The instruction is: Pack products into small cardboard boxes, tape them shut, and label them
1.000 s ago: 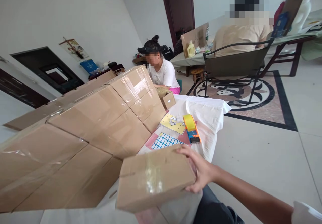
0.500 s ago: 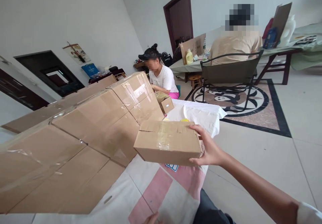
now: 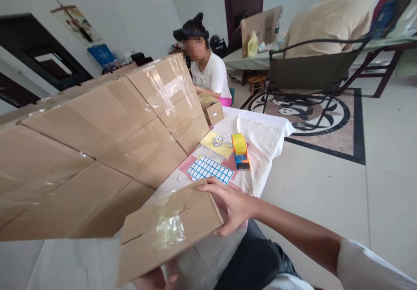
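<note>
A taped cardboard box [image 3: 146, 233] is tilted in front of me over the near end of the table. My right hand [image 3: 230, 205] grips its right end, thumb below and fingers on the top edge. Under the box's near side, my left hand [image 3: 159, 279] supports it from below, its fingers partly hidden. Beyond the box lie a sheet of blue-framed labels [image 3: 210, 169] and a yellow sheet with a few white labels [image 3: 217, 143]. Beside them stands a tape dispenser [image 3: 241, 153] with a yellow roll.
A cardboard partition [image 3: 130, 120] joined with clear tape runs along the table's left side. Across the cloth-covered table [image 3: 260, 129] a person in a white shirt [image 3: 211, 75] sits with another box [image 3: 215, 113]. Someone else sits in a dark chair [image 3: 309, 70] behind.
My right hand has brought the box nearer and lower, tilting it. The left hand has come under it. The label sheets and tape dispenser are now uncovered, and the view has turned downward.
</note>
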`<state>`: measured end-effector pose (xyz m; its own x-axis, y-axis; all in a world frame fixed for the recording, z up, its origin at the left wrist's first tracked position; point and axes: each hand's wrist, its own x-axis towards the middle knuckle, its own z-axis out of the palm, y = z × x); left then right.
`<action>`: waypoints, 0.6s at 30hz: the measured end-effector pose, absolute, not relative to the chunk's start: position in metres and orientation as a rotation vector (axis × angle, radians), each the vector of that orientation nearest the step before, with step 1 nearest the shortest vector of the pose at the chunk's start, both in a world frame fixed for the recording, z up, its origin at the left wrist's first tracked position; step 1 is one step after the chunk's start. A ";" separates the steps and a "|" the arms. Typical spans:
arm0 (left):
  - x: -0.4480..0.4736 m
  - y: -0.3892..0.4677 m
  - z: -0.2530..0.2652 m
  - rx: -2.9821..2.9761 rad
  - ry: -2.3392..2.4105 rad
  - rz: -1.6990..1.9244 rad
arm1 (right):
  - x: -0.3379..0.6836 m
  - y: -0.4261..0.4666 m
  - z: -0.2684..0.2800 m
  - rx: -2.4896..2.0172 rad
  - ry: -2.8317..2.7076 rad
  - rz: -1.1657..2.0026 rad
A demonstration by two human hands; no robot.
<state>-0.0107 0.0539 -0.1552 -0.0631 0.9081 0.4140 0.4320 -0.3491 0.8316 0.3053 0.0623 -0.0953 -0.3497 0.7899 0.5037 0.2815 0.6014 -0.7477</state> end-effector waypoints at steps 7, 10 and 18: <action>-0.028 0.031 -0.159 1.309 1.710 1.563 | 0.292 0.097 -0.109 -0.867 -1.998 1.028; -0.034 0.023 -0.171 1.280 1.752 1.561 | 0.312 0.128 -0.109 -1.502 -1.783 0.784; -0.038 0.018 -0.174 1.509 1.816 1.757 | 0.307 0.211 -0.115 -2.205 -1.493 0.618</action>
<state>-0.0377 0.0177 -0.1738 -0.4602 0.7439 0.4846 0.5089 -0.2263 0.8306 0.3071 0.2106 -0.1153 0.3297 0.9347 -0.1327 0.7553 -0.3454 -0.5569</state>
